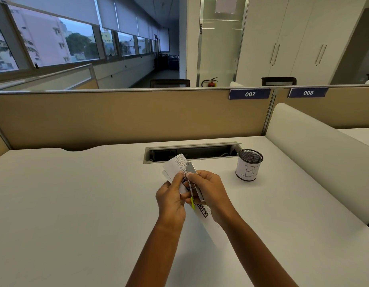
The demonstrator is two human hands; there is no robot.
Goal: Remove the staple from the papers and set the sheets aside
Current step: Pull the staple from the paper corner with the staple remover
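Note:
Both hands are raised together above the middle of the white desk (75, 204). My left hand (172, 198) pinches a long narrow strip of printed white papers (176, 164) that runs from above the fingers down under my right wrist. My right hand (210, 191) is closed around a slim grey metal stapler (193, 175) with a yellow-green tip at its lower end, pressed against the papers where the thumbs meet. The staple itself is hidden between the fingers.
A black mesh pen cup (249, 167) with a white label marked "B" stands to the right of the hands. An open cable slot (191, 151) lies behind them. Tan partition panels (117, 117) close off the back of the desk, and a white divider (316, 154) the right.

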